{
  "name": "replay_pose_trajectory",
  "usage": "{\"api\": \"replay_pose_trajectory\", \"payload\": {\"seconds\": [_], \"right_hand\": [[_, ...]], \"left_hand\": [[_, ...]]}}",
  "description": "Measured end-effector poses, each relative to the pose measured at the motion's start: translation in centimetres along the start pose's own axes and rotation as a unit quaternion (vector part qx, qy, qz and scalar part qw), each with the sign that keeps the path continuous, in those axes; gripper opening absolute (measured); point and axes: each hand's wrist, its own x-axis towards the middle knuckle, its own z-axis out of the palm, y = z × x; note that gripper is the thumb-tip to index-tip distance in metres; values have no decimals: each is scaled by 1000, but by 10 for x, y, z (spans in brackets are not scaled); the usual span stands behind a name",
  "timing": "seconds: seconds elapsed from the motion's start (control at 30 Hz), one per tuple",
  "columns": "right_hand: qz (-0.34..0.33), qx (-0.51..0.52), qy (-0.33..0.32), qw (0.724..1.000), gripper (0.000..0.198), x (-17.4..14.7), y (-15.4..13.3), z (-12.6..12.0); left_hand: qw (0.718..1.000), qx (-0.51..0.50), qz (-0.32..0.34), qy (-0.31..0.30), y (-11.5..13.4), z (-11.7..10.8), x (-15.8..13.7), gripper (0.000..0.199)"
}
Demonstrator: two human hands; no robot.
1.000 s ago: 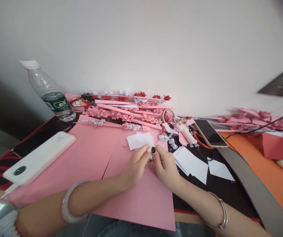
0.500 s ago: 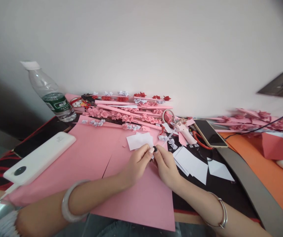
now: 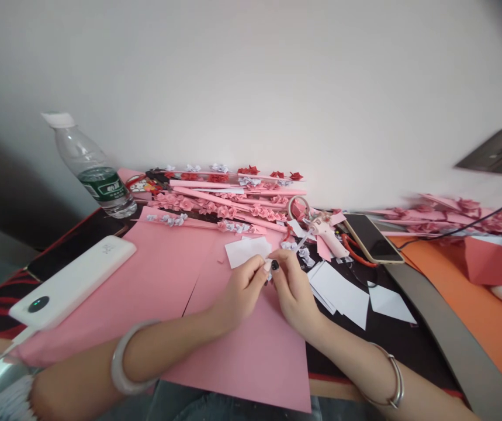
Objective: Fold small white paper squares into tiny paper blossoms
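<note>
My left hand (image 3: 242,287) and my right hand (image 3: 295,286) meet above the pink paper sheet (image 3: 251,351). Both are closed in a pinch, thumbs side by side, on a small folded piece of white paper (image 3: 270,276). Fingers cover most of that piece, so its shape is hard to make out. Just beyond the fingertips lie loose white paper squares (image 3: 244,250). A stack of white paper (image 3: 342,295) sits to the right of my right hand. White paper flowers (image 3: 305,256) and a pink glue gun (image 3: 330,238) lie behind it.
Pink paper stems with flowers (image 3: 215,206) line the wall. A water bottle (image 3: 104,184) and white power bank (image 3: 73,280) stand or lie left. A phone (image 3: 374,238), tape roll (image 3: 298,206), orange paper (image 3: 474,327) and black cable (image 3: 474,222) are on the right.
The fingers have shifted slightly around the white paper; my right index finger has lifted and spread a little forward. The power bank's round display now glows green. The view has moved slightly.
</note>
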Motion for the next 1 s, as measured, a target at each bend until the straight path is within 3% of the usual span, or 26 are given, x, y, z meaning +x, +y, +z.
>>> {"api": "replay_pose_trajectory", "payload": {"seconds": [0.27,0.7,0.83,1.0], "right_hand": [[-13,-58,-12,998,25,-2,2,-2],[-13,-150,-77,986,15,2,3,-7],[-20,-153,-87,984,11,3,3,-8],[-23,-135,-90,986,18,3,4,-10]], "left_hand": [[1000,-5,2,4,-2,-1,0,29],[1000,4,-19,7,1,-4,0,32],[1000,12,-19,5,0,-4,1,32],[999,31,-9,-2,-1,-4,0,32]]}}
